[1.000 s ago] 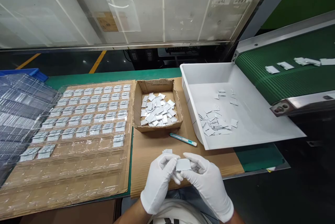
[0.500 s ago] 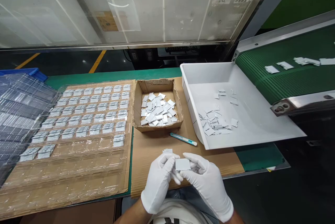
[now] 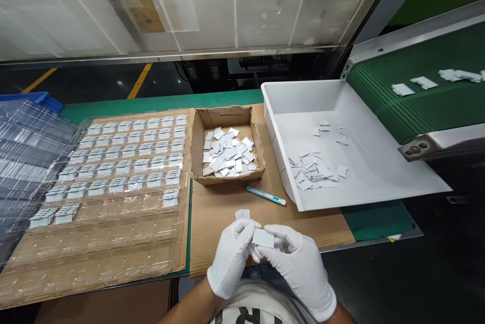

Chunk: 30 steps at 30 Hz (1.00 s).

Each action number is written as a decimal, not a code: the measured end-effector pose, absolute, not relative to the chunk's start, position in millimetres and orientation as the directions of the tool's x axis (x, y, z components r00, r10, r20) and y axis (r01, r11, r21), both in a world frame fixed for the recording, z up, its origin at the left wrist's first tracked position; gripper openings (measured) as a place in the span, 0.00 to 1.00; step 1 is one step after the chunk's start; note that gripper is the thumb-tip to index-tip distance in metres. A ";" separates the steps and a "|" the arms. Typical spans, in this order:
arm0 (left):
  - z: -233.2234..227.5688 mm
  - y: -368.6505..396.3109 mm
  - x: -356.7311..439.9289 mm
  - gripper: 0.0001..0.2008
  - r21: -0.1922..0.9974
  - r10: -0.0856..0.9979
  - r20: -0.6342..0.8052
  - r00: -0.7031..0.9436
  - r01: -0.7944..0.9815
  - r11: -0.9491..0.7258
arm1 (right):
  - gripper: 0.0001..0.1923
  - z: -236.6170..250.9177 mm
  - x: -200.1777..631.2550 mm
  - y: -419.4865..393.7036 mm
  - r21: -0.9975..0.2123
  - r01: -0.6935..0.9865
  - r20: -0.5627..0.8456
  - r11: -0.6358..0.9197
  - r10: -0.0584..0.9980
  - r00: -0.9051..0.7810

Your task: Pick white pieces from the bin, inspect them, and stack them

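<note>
At lower centre of the frame, my left hand (image 3: 232, 258) and right hand (image 3: 299, 268), both gloved, meet and pinch one grey plate (image 3: 263, 238) between their fingertips. One small stack (image 3: 242, 214) lies just above them. One cardboard box (image 3: 226, 146), one white bin (image 3: 341, 142) and one teal cutter (image 3: 265, 195) lie beyond. No writing is legible.

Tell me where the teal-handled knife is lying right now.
In the head view, the teal-handled knife lies flat on the brown cardboard sheet, just in front of the small cardboard box and left of the white tray, beyond both gloved hands.
</note>
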<state>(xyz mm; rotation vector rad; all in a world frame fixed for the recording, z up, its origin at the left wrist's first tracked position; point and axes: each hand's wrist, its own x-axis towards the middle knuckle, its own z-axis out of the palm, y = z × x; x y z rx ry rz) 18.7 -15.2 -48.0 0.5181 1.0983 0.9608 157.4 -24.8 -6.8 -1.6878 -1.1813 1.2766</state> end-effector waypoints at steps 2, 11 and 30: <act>-54.7 -20.5 20.4 0.22 0.738 0.847 -0.498 0.184 -0.424 0.525 | 0.13 -9.8 158.9 -29.0 -0.891 0.274 -0.347 -0.361 0.932 0.100; -63.7 -34.6 25.4 0.18 0.708 0.822 -0.522 0.229 -0.422 0.567 | 0.11 -0.3 162.0 -37.6 -0.843 0.268 -0.444 -0.466 0.885 0.140; -31.7 -2.7 14.2 0.08 0.719 0.672 -0.671 0.314 0.054 0.693 | 0.08 -5.6 166.1 -34.5 -0.832 0.394 -0.423 -0.389 0.906 0.001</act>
